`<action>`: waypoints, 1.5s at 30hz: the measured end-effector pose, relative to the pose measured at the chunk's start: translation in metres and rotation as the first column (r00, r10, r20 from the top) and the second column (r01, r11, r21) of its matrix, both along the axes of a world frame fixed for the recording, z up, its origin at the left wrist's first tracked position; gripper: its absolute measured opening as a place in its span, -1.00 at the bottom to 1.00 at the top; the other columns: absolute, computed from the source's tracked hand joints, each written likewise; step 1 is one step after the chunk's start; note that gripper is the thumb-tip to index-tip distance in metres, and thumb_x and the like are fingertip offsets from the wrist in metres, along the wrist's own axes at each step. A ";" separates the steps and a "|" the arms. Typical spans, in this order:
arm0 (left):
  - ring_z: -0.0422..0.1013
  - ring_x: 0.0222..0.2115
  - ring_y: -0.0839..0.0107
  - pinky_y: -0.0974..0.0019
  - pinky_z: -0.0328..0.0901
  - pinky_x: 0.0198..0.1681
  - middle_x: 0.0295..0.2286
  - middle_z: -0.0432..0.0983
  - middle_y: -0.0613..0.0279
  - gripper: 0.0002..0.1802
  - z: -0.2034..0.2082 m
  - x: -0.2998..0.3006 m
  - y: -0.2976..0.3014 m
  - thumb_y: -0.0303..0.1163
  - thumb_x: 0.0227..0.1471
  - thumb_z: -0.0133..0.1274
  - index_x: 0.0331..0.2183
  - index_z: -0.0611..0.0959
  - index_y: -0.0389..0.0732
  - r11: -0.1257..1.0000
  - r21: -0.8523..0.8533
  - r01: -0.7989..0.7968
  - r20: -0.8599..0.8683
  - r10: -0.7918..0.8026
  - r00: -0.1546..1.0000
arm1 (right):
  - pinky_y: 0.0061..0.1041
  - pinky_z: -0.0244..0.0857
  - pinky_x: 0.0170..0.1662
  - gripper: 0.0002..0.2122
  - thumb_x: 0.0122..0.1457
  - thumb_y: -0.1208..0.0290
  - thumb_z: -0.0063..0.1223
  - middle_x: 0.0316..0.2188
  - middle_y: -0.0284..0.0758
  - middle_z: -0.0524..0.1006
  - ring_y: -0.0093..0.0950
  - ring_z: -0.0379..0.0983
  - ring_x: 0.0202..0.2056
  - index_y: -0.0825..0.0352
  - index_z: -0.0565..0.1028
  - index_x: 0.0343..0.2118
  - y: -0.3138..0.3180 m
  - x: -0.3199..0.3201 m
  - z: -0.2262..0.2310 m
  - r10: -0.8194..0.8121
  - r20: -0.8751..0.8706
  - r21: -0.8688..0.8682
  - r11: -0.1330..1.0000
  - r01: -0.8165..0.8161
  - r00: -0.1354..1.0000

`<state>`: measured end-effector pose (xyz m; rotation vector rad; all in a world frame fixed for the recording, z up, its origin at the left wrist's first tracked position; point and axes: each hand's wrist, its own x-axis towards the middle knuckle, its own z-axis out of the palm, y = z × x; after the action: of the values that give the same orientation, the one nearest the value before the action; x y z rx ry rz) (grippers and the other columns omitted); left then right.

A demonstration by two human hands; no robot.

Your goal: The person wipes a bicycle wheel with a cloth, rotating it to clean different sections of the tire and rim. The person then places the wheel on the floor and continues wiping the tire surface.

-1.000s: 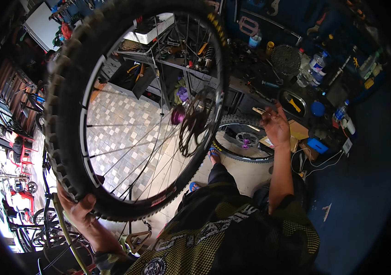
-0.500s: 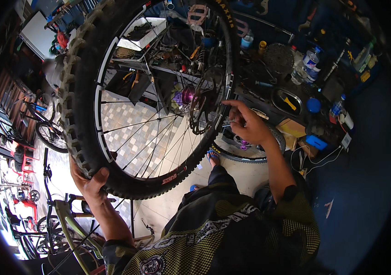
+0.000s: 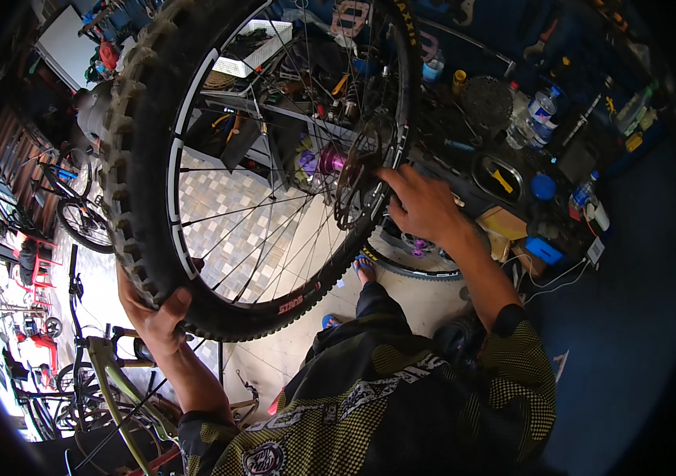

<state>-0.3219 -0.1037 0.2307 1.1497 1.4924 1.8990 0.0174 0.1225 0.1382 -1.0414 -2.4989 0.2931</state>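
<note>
A mountain bike wheel (image 3: 147,159) with a black knobby tyre stands tilted up in front of me. My left hand (image 3: 159,319) is closed round the tyre at its lower left, thumb on the near side. In the wheel's middle are a purple hub (image 3: 332,162) and a thin metal brake rotor (image 3: 344,202). My right hand (image 3: 427,208) is at the wheel's right side, its index finger stretched past the rim toward the rotor and hub. The other fingers are partly bent, and nothing shows in them. Whether the fingertip touches the rotor I cannot tell.
A cluttered workbench (image 3: 465,170) runs behind the wheel, with plastic bottles (image 3: 543,107), a blue lid (image 3: 543,186) and a white basket (image 3: 255,49). Another wheel (image 3: 417,274) lies low beyond my right arm. A green bike frame (image 3: 112,381) stands lower left; a person (image 3: 94,111) is upper left.
My right hand has moved left, its index finger going from the rim's edge in toward the hub. The wheel has shifted slightly, with my left hand still gripping it.
</note>
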 end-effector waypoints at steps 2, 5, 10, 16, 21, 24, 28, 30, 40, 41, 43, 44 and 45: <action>0.59 -0.27 0.24 0.24 0.52 -0.13 -0.16 0.56 0.01 0.02 0.000 0.001 0.001 -0.39 -0.37 0.37 0.17 0.35 -0.47 1.000 0.016 -0.005 0.008 0.005 1.000 | -0.33 0.40 -0.33 -0.49 0.13 0.51 0.09 -0.30 -0.34 0.46 -0.40 0.52 -0.34 0.16 0.36 0.20 0.004 0.000 -0.015 0.064 -0.214 -0.241 0.964 -0.116 0.975; 0.59 -0.27 0.22 0.24 0.53 -0.13 -0.14 0.56 0.00 0.02 -0.001 0.002 0.002 -0.39 -0.37 0.36 0.18 0.35 -0.47 0.999 0.034 -0.007 0.021 0.006 1.000 | -0.52 0.33 -0.36 -0.54 0.20 0.51 0.04 -0.34 -0.46 0.39 -0.63 0.36 -0.43 0.22 0.36 0.20 0.013 0.010 -0.024 -0.078 -0.638 -0.641 0.605 -0.472 0.766; 0.59 -0.27 0.24 0.24 0.54 -0.16 -0.16 0.56 0.02 0.02 -0.004 -0.002 0.001 -0.40 -0.38 0.36 0.18 0.36 -0.46 1.000 0.024 -0.005 0.008 0.004 1.000 | -0.49 0.35 -0.38 -0.50 0.19 0.50 0.06 -0.32 -0.41 0.41 -0.58 0.39 -0.44 0.19 0.35 0.23 0.008 0.014 -0.019 -0.053 -0.677 -0.559 0.685 -0.467 0.734; 0.56 -0.32 0.30 0.30 0.45 -0.16 -0.21 0.57 0.09 -0.03 -0.004 -0.005 0.000 -0.39 -0.38 0.37 0.14 0.40 -0.44 1.000 0.014 -0.028 -0.038 0.029 0.999 | -0.17 0.45 -0.32 -0.37 0.10 0.44 0.13 -0.18 -0.18 0.47 -0.15 0.56 -0.34 -0.01 0.33 0.29 -0.010 -0.004 -0.006 -0.079 0.070 0.037 0.996 0.076 0.994; 0.52 -0.30 0.37 0.35 0.40 -0.13 -0.22 0.56 0.15 -0.05 -0.004 -0.003 0.000 -0.37 -0.39 0.38 0.12 0.44 -0.43 1.000 0.016 -0.024 -0.029 0.025 0.999 | -0.30 0.39 -0.45 -0.41 0.12 0.44 0.11 -0.31 -0.28 0.47 -0.31 0.47 -0.51 0.04 0.35 0.28 -0.009 -0.008 -0.027 -0.025 -0.194 -0.110 0.994 0.003 0.981; 0.51 -0.29 0.38 0.35 0.39 -0.12 -0.21 0.56 0.16 -0.05 -0.006 -0.004 -0.002 -0.36 -0.39 0.39 0.12 0.44 -0.42 1.000 -0.014 -0.017 -0.013 0.017 1.000 | -0.47 0.23 -0.56 -0.45 0.15 0.43 0.09 -0.41 -0.37 0.43 -0.50 0.32 -0.60 0.14 0.37 0.27 -0.001 -0.004 -0.034 -0.236 -0.597 -0.718 0.584 -0.379 0.767; 0.51 -0.31 0.38 0.35 0.40 -0.14 -0.20 0.56 0.15 -0.04 -0.009 -0.008 -0.002 -0.37 -0.39 0.39 0.12 0.44 -0.43 0.999 0.012 -0.044 -0.055 0.045 0.997 | -0.60 -0.01 -0.62 -0.45 0.23 0.39 -0.01 -0.41 -0.44 0.37 -0.64 0.13 -0.62 0.31 0.30 0.30 -0.003 0.003 -0.050 -0.726 -0.633 -0.364 -0.028 -0.931 0.269; 0.51 -0.31 0.38 0.35 0.40 -0.15 -0.19 0.55 0.14 -0.04 -0.010 -0.010 -0.002 -0.37 -0.39 0.39 0.12 0.43 -0.43 0.999 0.019 -0.043 -0.068 0.044 0.997 | -0.59 -0.01 -0.60 -0.44 0.24 0.36 -0.04 -0.38 -0.42 0.37 -0.63 0.13 -0.63 0.32 0.26 0.32 -0.018 0.002 -0.058 -0.779 -0.599 -0.217 -0.062 -0.974 0.183; 0.50 -0.27 0.36 0.33 0.39 -0.10 -0.16 0.55 0.13 -0.04 -0.007 -0.008 -0.002 -0.37 -0.39 0.36 0.13 0.43 -0.42 0.999 0.003 -0.035 -0.058 0.035 0.998 | -0.60 0.02 -0.56 -0.36 0.20 0.33 -0.05 -0.19 -0.33 0.39 -0.60 0.14 -0.60 0.26 0.16 0.38 -0.043 -0.038 -0.031 -0.823 -0.564 0.078 0.030 -0.996 -0.069; 0.49 -0.26 0.36 0.33 0.38 -0.09 -0.16 0.54 0.13 -0.04 -0.006 -0.007 -0.001 -0.38 -0.39 0.36 0.14 0.43 -0.42 1.000 0.002 -0.029 -0.065 0.029 0.997 | -0.59 0.03 -0.55 -0.35 0.20 0.34 -0.05 -0.19 -0.33 0.40 -0.60 0.14 -0.59 0.23 0.15 0.39 -0.043 -0.039 -0.030 -0.821 -0.566 0.093 0.020 -0.995 -0.069; 0.49 -0.24 0.36 0.33 0.37 -0.07 -0.15 0.54 0.14 -0.04 -0.007 -0.008 -0.001 -0.38 -0.39 0.35 0.15 0.43 -0.42 0.999 0.005 -0.035 -0.074 0.035 0.997 | -0.59 0.05 -0.53 -0.34 0.20 0.36 -0.05 -0.19 -0.32 0.40 -0.60 0.14 -0.58 0.18 0.11 0.41 -0.043 -0.039 -0.030 -0.819 -0.569 0.121 -0.001 -0.993 -0.069; 0.49 -0.24 0.36 0.33 0.37 -0.06 -0.14 0.54 0.14 -0.03 -0.007 -0.008 0.001 -0.39 -0.39 0.34 0.15 0.43 -0.41 0.999 0.009 -0.043 -0.076 0.044 0.996 | -0.59 0.07 -0.53 -0.34 0.20 0.40 -0.04 -0.20 -0.34 0.40 -0.60 0.16 -0.56 0.17 0.13 0.41 -0.040 -0.036 -0.035 -0.770 -0.638 -0.003 0.002 -1.000 0.000; 0.49 -0.23 0.37 0.33 0.36 -0.05 -0.14 0.54 0.14 -0.03 -0.007 -0.008 0.002 -0.39 -0.39 0.34 0.15 0.43 -0.41 0.999 0.009 -0.050 -0.082 0.051 0.995 | -0.58 0.08 -0.52 -0.34 0.20 0.43 -0.03 -0.22 -0.35 0.41 -0.60 0.18 -0.53 0.15 0.14 0.41 -0.036 -0.032 -0.039 -0.718 -0.692 -0.125 0.017 -0.992 0.074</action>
<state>-0.3297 -0.1022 0.2237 1.2172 1.5733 1.9132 -0.0150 0.0867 0.0989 0.0347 -0.4010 2.3512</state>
